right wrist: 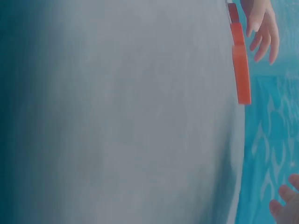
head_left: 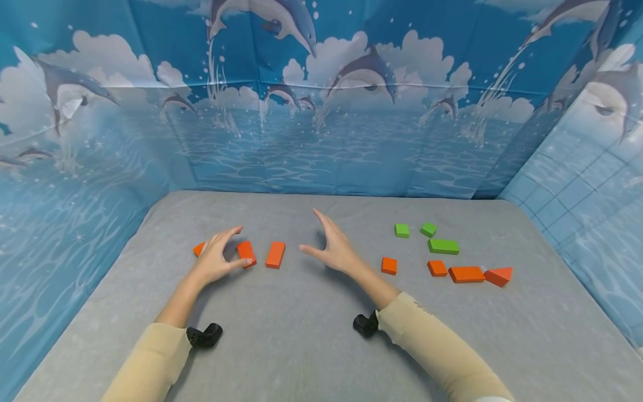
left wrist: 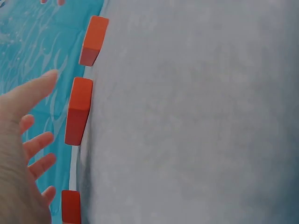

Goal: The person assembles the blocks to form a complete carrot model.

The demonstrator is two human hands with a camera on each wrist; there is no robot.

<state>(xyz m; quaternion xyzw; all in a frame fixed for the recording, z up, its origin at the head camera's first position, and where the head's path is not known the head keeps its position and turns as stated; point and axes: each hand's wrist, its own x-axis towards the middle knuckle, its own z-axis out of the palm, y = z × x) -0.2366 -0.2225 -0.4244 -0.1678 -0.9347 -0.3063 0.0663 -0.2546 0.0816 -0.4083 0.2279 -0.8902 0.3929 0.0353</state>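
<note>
My left hand (head_left: 217, 258) hovers with fingers spread beside an orange rectangular block (head_left: 246, 251). Its thumb overlaps that block in the head view, while in the left wrist view a gap shows between the thumb and the nearest orange block (left wrist: 79, 111). Partly behind this hand lies another orange block (head_left: 198, 249). A second long orange block (head_left: 275, 255) sits between the two hands. My right hand (head_left: 335, 248) is held above the table to its right, thumb and fingers apart, holding nothing. Only the fingertips of the right hand (right wrist: 286, 205) enter the right wrist view.
On the right side lie an orange cube-like block (head_left: 389, 266), a smaller orange block (head_left: 437, 268), a long orange block (head_left: 466, 274) and an orange triangular block (head_left: 499, 276). Behind them are green blocks (head_left: 444, 246). A dolphin-print curtain (head_left: 321, 145) borders the grey table (head_left: 281, 346).
</note>
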